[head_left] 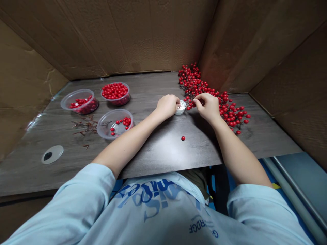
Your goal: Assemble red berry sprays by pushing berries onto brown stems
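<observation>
From the head camera, the left hand (167,106) is curled closed against a small white cup (181,108), though I cannot tell whether it has hold of anything. The right hand (206,107) is pinched shut on a thin stem (187,104) at the cup's 3 o'clock side, beside a long berry branch (196,86) that spreads toward 2 o'clock. A loose red berry (183,138) sits on the surface (163,153) at 6 o'clock from the cup. Three clear plastic tubs (102,129) holding berries stand around 9 o'clock, beside a heap of bare twigs (85,125).

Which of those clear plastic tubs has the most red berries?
The far tub, packed nearly full; the left tub and near tub hold far fewer.
</observation>
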Motion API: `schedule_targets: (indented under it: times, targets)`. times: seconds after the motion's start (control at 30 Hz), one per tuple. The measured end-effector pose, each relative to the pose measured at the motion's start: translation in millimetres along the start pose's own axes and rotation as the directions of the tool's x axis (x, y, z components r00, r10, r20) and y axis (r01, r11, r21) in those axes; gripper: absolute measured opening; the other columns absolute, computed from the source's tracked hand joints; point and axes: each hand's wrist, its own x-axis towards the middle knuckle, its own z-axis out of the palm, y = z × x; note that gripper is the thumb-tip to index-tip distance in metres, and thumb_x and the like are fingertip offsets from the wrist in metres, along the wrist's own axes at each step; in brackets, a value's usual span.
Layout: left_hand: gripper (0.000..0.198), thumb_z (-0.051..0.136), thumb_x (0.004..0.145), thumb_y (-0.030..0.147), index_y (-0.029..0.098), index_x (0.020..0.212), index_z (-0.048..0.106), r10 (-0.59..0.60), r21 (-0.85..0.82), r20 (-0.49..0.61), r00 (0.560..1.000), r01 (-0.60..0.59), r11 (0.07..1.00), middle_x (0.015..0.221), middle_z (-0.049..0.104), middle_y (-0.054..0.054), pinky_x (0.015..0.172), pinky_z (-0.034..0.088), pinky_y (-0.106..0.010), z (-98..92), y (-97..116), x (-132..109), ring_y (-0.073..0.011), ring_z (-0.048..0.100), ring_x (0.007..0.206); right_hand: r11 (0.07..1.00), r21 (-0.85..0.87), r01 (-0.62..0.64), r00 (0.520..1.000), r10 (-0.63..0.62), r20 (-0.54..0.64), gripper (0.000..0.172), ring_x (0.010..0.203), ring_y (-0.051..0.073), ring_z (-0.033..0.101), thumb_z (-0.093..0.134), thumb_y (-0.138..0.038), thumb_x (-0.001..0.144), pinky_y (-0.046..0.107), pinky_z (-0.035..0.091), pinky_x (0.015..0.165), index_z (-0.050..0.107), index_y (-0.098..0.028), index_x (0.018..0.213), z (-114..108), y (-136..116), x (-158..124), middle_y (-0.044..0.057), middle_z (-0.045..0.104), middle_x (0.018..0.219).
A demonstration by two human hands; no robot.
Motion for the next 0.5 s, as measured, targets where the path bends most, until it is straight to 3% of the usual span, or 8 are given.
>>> schedule_targets:
  times: [0.5]
  targets:
    - [0.022, 0.05, 0.079, 0.02, 0.016, 0.086, 0.071, 0.016, -0.074, -0.091, 0.996, -0.023, 0.997, 0.095, 0.068, -0.008, 0.08, 0.043, -0.032, -21.8, 9, -11, -0.0205, 0.059, 0.089, 0.996, 0.061, -0.066, 0.996, 0.069, -0.053, 0.009, 0.066, 0.017, 0.057, 0.058, -0.02, 0.076, 0.032, 0.045, 0.063, 0.06, -0.018, 0.067, -4, -4, 0, 0.006, 0.065, 0.073]
